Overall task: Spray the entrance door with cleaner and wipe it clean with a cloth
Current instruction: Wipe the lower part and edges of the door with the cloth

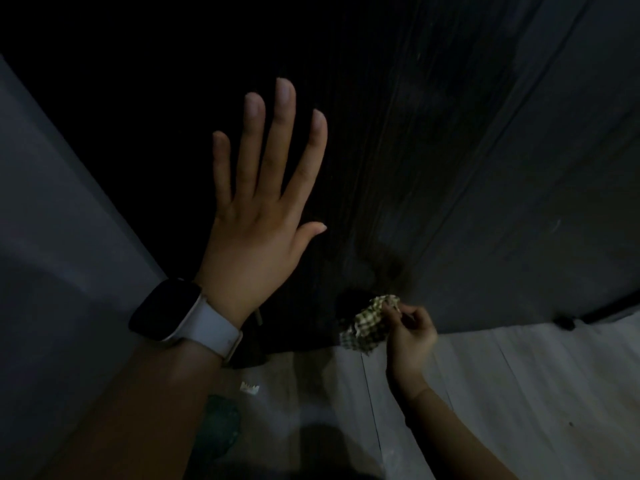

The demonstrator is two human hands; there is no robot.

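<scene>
The dark wooden entrance door point(398, 140) fills the upper middle of the dim view. My left hand point(263, 209) lies flat against it with straight, spread fingers, a white-strapped watch on the wrist. Low on the door, near its bottom edge, my right hand point(410, 336) grips a crumpled checked cloth point(369, 323) and holds it against the wood. A darker patch shows on the door just above the cloth. No spray bottle is in view.
A grey wall point(52, 237) runs along the left of the door. A grey panel point(554, 168) flanks the door on the right. Pale floor tiles point(519, 393) lie below, with a small white scrap point(250, 388) and a dark green object point(221, 424) near my left forearm.
</scene>
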